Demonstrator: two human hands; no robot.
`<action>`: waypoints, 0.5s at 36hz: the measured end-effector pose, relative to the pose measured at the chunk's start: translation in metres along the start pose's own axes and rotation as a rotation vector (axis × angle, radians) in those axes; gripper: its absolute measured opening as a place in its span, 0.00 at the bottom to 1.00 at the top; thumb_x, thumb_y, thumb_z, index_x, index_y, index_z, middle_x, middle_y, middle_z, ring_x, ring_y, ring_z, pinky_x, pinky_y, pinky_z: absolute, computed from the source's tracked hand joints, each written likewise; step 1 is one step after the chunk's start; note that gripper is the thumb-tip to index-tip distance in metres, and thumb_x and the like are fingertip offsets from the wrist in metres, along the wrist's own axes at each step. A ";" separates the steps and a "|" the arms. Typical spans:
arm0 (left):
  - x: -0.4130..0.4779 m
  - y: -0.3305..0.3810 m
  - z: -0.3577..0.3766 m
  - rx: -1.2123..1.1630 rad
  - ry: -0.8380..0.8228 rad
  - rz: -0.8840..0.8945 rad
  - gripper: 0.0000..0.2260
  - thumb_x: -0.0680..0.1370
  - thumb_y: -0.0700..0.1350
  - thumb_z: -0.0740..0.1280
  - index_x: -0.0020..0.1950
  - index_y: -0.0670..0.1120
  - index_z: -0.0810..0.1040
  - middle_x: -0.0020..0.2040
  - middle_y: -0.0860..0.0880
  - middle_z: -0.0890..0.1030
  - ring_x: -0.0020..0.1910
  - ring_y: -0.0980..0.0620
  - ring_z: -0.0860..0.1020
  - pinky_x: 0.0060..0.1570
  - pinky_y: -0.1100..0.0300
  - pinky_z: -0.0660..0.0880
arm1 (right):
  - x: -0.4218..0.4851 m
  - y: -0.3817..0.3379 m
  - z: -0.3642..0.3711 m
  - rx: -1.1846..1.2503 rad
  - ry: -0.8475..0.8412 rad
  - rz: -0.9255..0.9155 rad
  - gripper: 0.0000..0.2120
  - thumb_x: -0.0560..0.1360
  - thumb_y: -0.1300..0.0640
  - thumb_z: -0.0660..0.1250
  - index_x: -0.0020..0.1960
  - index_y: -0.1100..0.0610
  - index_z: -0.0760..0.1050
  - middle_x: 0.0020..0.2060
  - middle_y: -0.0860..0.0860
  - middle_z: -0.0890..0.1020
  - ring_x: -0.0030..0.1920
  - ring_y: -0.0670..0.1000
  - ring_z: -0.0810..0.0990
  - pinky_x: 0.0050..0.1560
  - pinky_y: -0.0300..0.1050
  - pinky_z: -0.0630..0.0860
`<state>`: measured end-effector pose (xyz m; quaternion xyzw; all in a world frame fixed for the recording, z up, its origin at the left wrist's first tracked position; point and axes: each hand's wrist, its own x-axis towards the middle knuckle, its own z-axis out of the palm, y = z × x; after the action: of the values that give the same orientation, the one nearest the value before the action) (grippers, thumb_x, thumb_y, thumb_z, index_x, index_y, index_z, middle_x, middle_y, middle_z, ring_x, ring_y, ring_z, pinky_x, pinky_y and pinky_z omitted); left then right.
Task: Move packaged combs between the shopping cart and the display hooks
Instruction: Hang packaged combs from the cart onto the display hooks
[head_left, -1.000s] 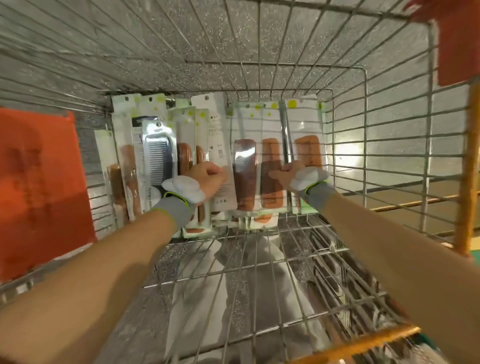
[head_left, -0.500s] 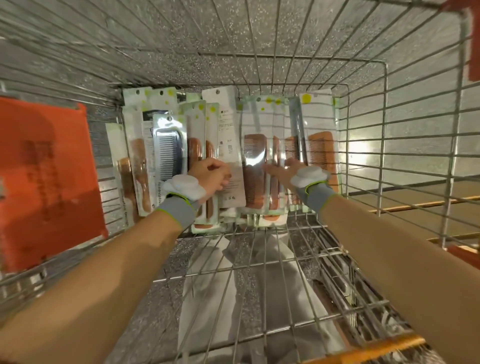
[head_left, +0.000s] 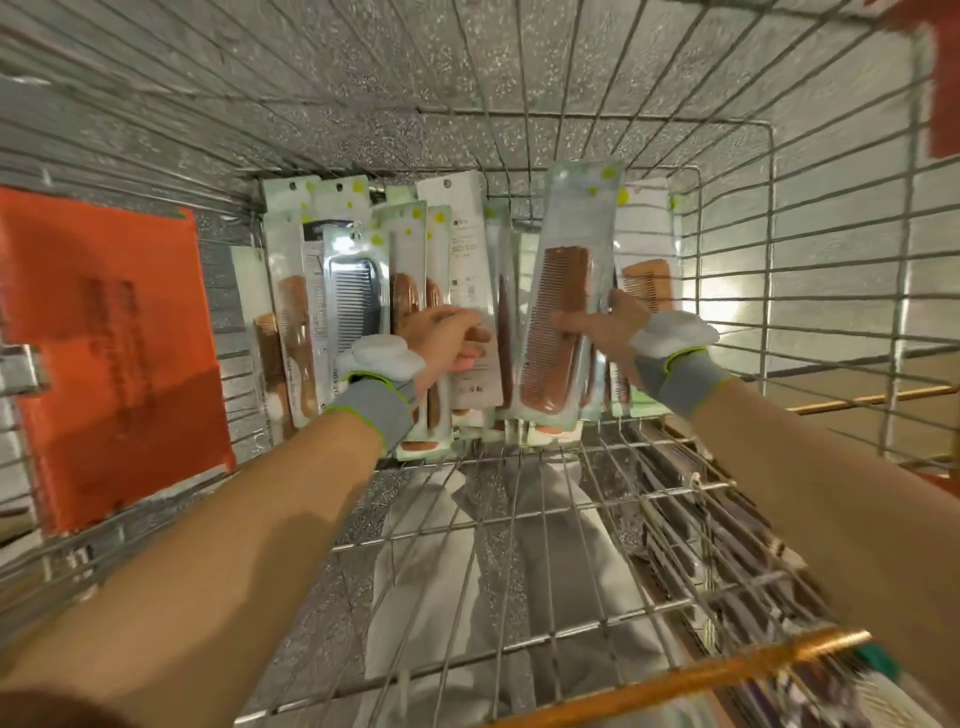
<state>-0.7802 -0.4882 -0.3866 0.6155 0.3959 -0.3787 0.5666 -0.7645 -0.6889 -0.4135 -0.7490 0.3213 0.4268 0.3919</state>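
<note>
R hand (head_left: 605, 328) pinching brown comb pkg (head_left: 563, 291) mid-body | L hand (head_left: 448, 338) curled round white-back pkg (head_left: 460, 244) in cart (head_left: 769, 234)

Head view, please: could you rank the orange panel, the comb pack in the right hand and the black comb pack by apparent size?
1. orange panel, clearly largest.
2. brown comb pack, gripped by the right hand.
3. black comb pack, partly hidden. The held pack looks nearer the camera, so this gap is unsure.

Comb packs (head_left: 358, 291) crowd the far end between wire walls (head_left: 831, 299); open room above the near wire floor (head_left: 519, 517).
</note>
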 end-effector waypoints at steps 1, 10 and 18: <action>-0.001 0.001 0.002 -0.032 -0.033 -0.017 0.08 0.78 0.43 0.67 0.56 0.42 0.78 0.45 0.45 0.82 0.37 0.52 0.79 0.37 0.62 0.78 | 0.001 0.005 0.004 0.033 0.008 -0.026 0.64 0.40 0.32 0.77 0.71 0.58 0.66 0.65 0.56 0.75 0.63 0.58 0.75 0.64 0.56 0.72; -0.003 0.008 0.011 -0.078 -0.095 0.016 0.19 0.76 0.49 0.71 0.63 0.42 0.77 0.57 0.45 0.82 0.53 0.46 0.81 0.55 0.53 0.77 | -0.048 -0.027 0.025 -0.096 -0.132 -0.143 0.39 0.57 0.40 0.77 0.62 0.57 0.73 0.55 0.54 0.81 0.54 0.56 0.80 0.58 0.55 0.76; 0.007 -0.008 0.014 0.076 0.043 0.123 0.22 0.78 0.49 0.68 0.71 0.44 0.70 0.67 0.46 0.75 0.69 0.47 0.71 0.71 0.53 0.64 | -0.028 -0.013 -0.020 -0.364 -0.007 0.042 0.40 0.73 0.32 0.57 0.75 0.57 0.55 0.73 0.54 0.61 0.71 0.57 0.64 0.68 0.48 0.62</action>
<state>-0.7850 -0.5015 -0.3967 0.6680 0.3547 -0.3444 0.5562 -0.7583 -0.6955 -0.3783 -0.7993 0.2531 0.4884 0.2420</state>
